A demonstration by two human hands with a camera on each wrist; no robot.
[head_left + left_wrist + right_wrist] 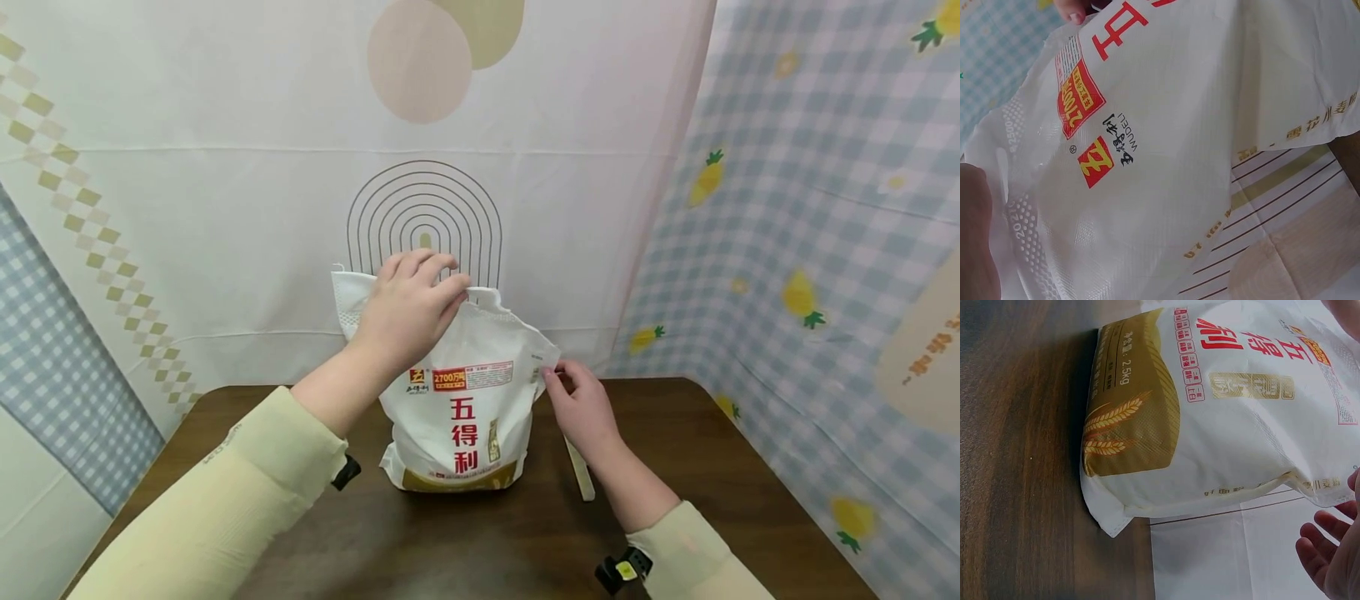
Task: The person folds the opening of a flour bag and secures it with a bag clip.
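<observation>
A white flour bag [480, 408] with red lettering and a gold base stands upright on the table. Its label in the right wrist view reads 2.5kg, beside printed wheat ears [1113, 419]. My left hand [408, 308] grips the bag's top edge, fingers over the rim; only part of this hand [975, 231] shows in the left wrist view. At the bag's upper right corner, my right hand [585, 408] pinches the side edge between thumb and index finger. The other right fingers [1319, 550] spread loosely behind the edge. The bag's contents are hidden.
A narrow pale strip [580, 472] lies on the dark wooden table [697, 483], right of the bag and partly behind my right hand. A white patterned cloth [247, 217] hangs behind the table, and a blue checked cloth [757, 275] hangs on the right.
</observation>
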